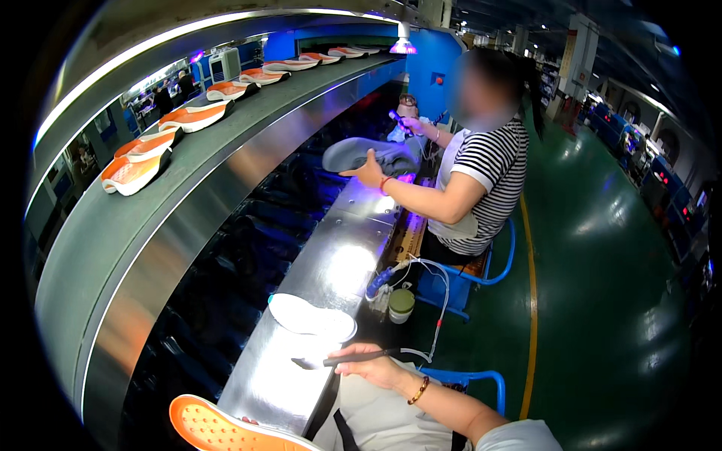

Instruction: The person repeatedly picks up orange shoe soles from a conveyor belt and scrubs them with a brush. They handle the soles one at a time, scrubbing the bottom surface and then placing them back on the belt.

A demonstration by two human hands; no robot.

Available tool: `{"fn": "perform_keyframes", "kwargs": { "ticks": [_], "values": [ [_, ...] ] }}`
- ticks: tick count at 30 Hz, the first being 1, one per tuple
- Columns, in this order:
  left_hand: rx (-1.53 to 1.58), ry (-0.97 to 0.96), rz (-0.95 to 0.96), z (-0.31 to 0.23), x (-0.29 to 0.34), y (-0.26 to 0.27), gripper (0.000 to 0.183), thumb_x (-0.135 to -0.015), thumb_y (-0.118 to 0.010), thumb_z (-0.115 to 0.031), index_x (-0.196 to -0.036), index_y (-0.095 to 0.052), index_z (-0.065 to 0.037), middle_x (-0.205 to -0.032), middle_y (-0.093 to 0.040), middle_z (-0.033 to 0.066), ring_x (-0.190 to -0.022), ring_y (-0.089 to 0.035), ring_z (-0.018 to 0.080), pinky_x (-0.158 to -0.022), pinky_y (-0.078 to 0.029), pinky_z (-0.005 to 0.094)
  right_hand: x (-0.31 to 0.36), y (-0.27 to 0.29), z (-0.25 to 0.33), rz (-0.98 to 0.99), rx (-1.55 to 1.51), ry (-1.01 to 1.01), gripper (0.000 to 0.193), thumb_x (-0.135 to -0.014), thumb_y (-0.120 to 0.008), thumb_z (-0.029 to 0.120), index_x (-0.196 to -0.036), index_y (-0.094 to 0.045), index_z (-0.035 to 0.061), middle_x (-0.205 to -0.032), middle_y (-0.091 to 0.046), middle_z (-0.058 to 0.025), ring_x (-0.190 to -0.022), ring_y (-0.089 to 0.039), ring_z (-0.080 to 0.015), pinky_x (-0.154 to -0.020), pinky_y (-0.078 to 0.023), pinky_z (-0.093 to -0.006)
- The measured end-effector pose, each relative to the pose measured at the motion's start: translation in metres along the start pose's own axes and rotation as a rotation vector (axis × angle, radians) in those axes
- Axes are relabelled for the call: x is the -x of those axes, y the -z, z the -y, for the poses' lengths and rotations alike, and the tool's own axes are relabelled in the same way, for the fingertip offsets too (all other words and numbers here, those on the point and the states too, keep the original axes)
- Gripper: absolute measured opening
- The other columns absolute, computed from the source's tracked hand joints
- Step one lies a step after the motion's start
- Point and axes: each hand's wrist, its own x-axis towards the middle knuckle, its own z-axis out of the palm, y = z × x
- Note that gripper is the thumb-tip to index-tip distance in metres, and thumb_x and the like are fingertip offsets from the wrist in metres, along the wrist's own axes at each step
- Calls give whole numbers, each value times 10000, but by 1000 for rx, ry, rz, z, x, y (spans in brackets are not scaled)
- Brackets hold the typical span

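Item, one orange sole (226, 430) with a pale rim: we find it at the lower edge, below and to the left of the right hand (368, 364), its long axis running from upper left to lower right, dimpled inner face toward us. The left hand (250, 422) is the nearer; we see only its fingertips at the sole's upper edge, apparently grasping it, the rest hidden.

Item, one dark-handled brush (361, 358): we record it grasped in the right hand, its head pointing left over the worktop (259, 376), apart from the orange sole.

Item, one white sole (312, 317): flat on the worktop, just beyond the brush, long axis likewise slanting from upper left to lower right.

Container, one pale pot (401, 304) with a green top: beside the worktop's right edge; we cannot tell its contents.

Conveyor (226, 154), to the left: we note a row of orange-and-white soles (194, 116) on it.

Farther along, one co-worker (481, 177), seated, holding a grey shoe (361, 156).
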Motion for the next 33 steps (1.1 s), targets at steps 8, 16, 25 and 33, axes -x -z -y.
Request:
{"fn": "perform_keyframes", "kwargs": {
  "ticks": [8, 16, 25, 33],
  "values": [
    [31, 11, -18, -2, -1, -10, 590, -768, -280, -498, -1133, -385, -47, -1116, -409, 96, -989, -409, 220, -852, -330, 336, 5, 2, -7, -5, 192, -62, 212, -724, -585, 38, -928, -550, -4, -875, -581, -63, -789, -530, -96, -706, -422, -210],
    [114, 18, -109, 2, 14, 2, 664, -765, -243, -566, -1172, -363, -54, -1175, -387, 95, -1037, -390, 222, -887, -313, 340, -5, -33, 25, 122, 214, -198, 212, -691, -568, -37, -903, -572, -32, -906, -586, -112, -861, -543, -156, -762, -427, -257],
    [727, -78, 263, -72, 46, -19, 764, -749, -228, -647, -1265, -236, -84, -1274, -304, 72, -1115, -329, 230, -960, -230, 338, -26, -106, 29, 240, 268, -8, 182, -686, -547, -15, -866, -558, -44, -817, -598, -118, -756, -565, -157, -723, -437, -257],
    [782, 13, 292, -84, 56, -31, 757, -746, -139, -658, -1247, -255, -103, -1201, -377, 93, -1058, -416, 217, -893, -347, 338, -62, -121, 28, 224, 407, -42, 165, -697, -580, 12, -856, -569, -31, -794, -601, -86, -741, -554, -109, -713, -418, -212]
  ]
}}
